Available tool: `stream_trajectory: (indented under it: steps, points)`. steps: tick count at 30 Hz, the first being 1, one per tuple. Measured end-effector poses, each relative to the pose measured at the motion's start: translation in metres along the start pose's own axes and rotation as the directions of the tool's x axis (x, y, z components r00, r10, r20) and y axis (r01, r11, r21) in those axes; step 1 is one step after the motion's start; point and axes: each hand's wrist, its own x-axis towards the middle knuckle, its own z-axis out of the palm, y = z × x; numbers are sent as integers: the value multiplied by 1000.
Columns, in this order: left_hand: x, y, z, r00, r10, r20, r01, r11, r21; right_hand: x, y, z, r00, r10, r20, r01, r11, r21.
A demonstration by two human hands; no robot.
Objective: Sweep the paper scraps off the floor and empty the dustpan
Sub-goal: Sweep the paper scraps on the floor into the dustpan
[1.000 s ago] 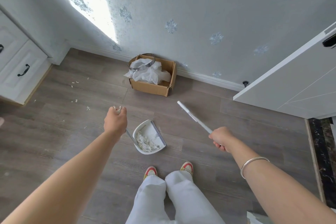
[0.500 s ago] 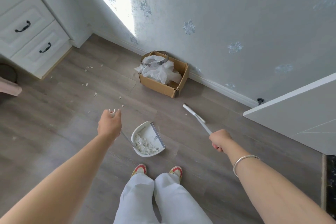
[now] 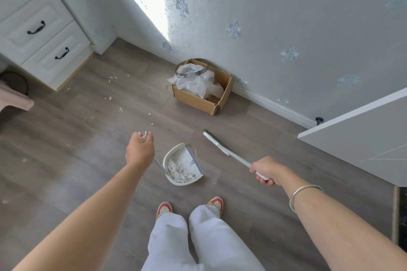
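1. Head view: your left hand (image 3: 140, 149) grips the dustpan (image 3: 183, 164) handle; the pan holds paper scraps (image 3: 178, 169), short of the cardboard box (image 3: 201, 100).
2. Your right hand (image 3: 267, 170) is clenched around the broom (image 3: 222, 148), right of the dustpan.
3. Loose scraps (image 3: 120, 109) lie left of the box.

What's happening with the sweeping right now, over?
Left hand shut on dustpan handle, right hand shut on broom. Dustpan loaded with scraps. Loose paper scraps left near the drawers. Path to bin clear.
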Motion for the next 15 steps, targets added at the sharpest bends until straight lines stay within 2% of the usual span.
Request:
stream_trajectory:
  steps: [3, 7, 10, 15]
  points:
    - [-1, -8, -5, 1000, 6, 10, -6, 1000, 11, -24, -5, 10, 996, -5, 84, 2, 1000, 32]
    - [-3, -13, -8, 999, 28, 20, -29, 999, 20, -49, -8, -10, 974, 48, 222, -81, 987, 142]
    - [-4, -19, -13, 999, 35, 21, -36, 999, 13, -62, 0, -17, 976, 58, 211, -97, 979, 181]
    - [-2, -32, -33, 999, 33, 9, -33, 999, -11, -65, 9, 1, 993, -13, 117, -2, 992, 130]
